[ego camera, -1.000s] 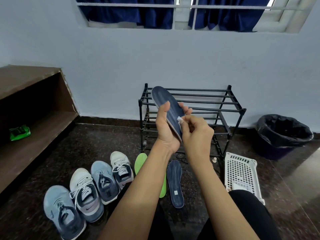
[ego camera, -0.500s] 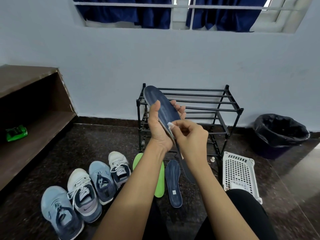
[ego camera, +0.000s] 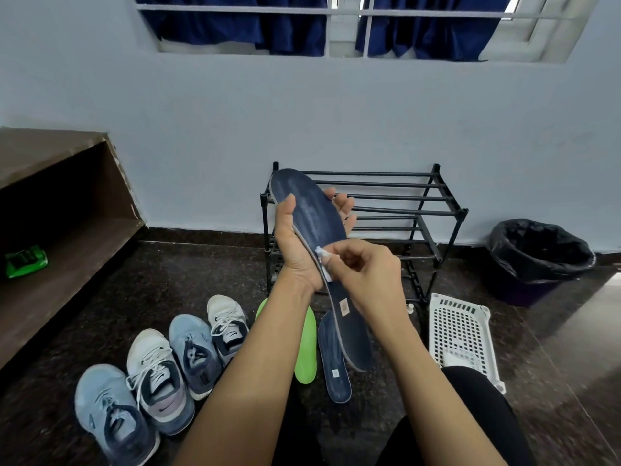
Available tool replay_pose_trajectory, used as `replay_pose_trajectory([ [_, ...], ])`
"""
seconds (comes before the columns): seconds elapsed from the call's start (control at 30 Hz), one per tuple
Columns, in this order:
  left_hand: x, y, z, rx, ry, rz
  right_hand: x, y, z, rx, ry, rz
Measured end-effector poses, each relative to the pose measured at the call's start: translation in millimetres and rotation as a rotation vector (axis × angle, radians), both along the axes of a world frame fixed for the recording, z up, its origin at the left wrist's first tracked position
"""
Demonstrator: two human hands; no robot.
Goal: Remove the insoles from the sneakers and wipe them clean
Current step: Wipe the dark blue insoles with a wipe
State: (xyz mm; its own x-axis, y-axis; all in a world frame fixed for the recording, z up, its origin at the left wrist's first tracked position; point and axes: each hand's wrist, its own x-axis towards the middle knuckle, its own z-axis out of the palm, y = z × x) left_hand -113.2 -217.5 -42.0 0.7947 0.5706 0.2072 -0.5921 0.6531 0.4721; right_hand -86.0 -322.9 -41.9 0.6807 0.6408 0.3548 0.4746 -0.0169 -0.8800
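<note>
My left hand (ego camera: 295, 247) grips a dark blue insole (ego camera: 316, 216) upright in front of me, thumb on its left edge and fingers behind its right edge. My right hand (ego camera: 366, 274) pinches a small white wipe (ego camera: 323, 260) against the middle of that insole. On the floor below lie a green insole (ego camera: 306, 351) and a second dark blue insole (ego camera: 334, 364). Several sneakers (ego camera: 158, 371), blue and white, stand in a row at the lower left.
A black metal shoe rack (ego camera: 420, 210) stands against the wall behind my hands. A white plastic basket (ego camera: 460, 331) lies to the right, a black-lined bin (ego camera: 541, 257) beyond it. A brown shelf (ego camera: 67, 243) at left holds a green packet (ego camera: 25, 260).
My right hand has slid the wipe down the insole, from near its upper half toward its middle. Both hands and the insole shifted slightly left in view.
</note>
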Motion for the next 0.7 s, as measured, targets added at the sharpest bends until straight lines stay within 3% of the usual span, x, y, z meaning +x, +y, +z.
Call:
replay_pose_trajectory([
  [0.1,1,-6,1,-0.03,-0.052,-0.019,-1,5,-3,0.08,-0.045,-0.102],
  [0.33,0,-20,-1,0.008,0.012,-0.034,10,25,-9,0.157,-0.34,-0.354],
  [0.6,-3,-6,-3,-0.087,-0.007,0.015,4,5,1,-0.036,-0.102,-0.044],
  [0.7,-2,-3,-1,-0.086,-0.041,0.01,1,1,1,-0.015,0.02,0.024],
])
